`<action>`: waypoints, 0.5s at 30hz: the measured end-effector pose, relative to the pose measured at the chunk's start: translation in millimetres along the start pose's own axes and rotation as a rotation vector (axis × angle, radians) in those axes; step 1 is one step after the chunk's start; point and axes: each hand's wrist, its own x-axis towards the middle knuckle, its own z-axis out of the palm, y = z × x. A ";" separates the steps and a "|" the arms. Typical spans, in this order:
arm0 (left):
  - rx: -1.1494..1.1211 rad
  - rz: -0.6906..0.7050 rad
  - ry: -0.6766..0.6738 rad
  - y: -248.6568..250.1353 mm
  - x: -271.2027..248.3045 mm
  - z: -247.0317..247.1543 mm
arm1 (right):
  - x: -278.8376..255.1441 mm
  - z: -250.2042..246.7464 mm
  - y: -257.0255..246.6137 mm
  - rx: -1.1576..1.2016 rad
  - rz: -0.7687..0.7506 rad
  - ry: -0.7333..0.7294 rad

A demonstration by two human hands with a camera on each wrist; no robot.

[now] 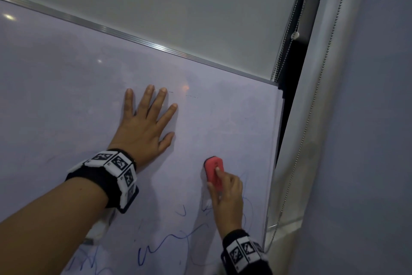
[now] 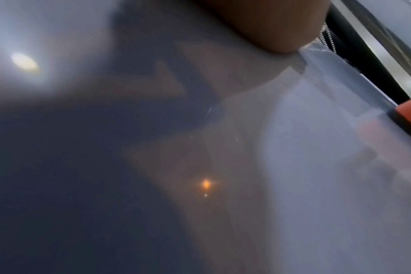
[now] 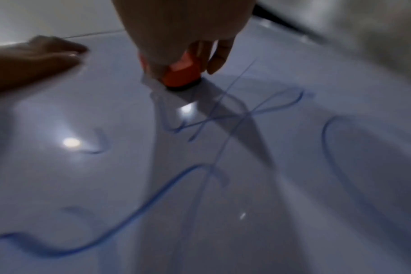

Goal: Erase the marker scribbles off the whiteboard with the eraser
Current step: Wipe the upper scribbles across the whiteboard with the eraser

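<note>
Scribbles half cleared, eraser on the board near its right edge.

Nearest, blue scribbles (image 1: 165,243) still cross the lower whiteboard (image 1: 66,87); just above them the right hand (image 1: 227,199) grips the red eraser (image 1: 213,172), fingers curled round it, its pad against the surface. Farther up, the left hand (image 1: 145,127) lies flat and spread on the board, holding nothing. A stroke swung too far right could run off the board's frame (image 1: 273,163) into the hanging bead chain (image 1: 307,118), and light pressure may only smear ink. Open room lies to the left and downward; above looks mostly clean.
</note>
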 end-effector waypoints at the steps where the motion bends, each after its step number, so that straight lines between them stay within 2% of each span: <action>1: 0.001 0.003 -0.007 -0.3 0.3 -1.4 | 3.5 -3.5 7.8 -0.019 0.037 0.017; 2: -0.003 0.007 -0.014 -0.6 0.7 -3.2 | 9.4 -8.5 16.3 -0.014 0.156 0.045; 4: -0.013 0.029 -0.035 -2.6 -0.6 -9.2 | 21.4 -16.8 35.2 0.056 0.508 0.073; 5: -0.013 0.038 -0.036 -5.4 -2.2 -12.7 | 25.4 -19.6 37.5 0.070 0.630 0.073; 6: -0.015 0.038 -0.030 -9.0 -5.0 -16.6 | 26.5 -20.0 32.8 0.054 0.673 0.062; 7: -0.018 0.037 -0.026 -13.4 -8.9 -20.8 | 24.6 -19.1 19.4 0.043 0.647 0.049; 10: -0.006 0.069 -0.018 -29.2 -26.4 -25.6 | -4.1 -3.7 -29.5 0.030 0.258 -0.032; 12: 0.009 0.071 -0.066 -30.5 -33.7 -25.1 | -22.0 -0.1 -37.1 -0.008 0.118 -0.071; 13: 0.032 0.045 -0.104 -25.9 -33.8 -25.8 | -22.5 -2.2 -28.7 -0.012 0.140 -0.059; 14: 0.059 0.004 -0.211 -18.8 -31.9 -28.4 | -19.8 -5.7 -16.3 0.001 0.236 -0.034; 15: 0.082 -0.069 -0.365 -10.1 -31.3 -30.9 | -16.1 -10.0 -3.5 0.023 0.399 -0.023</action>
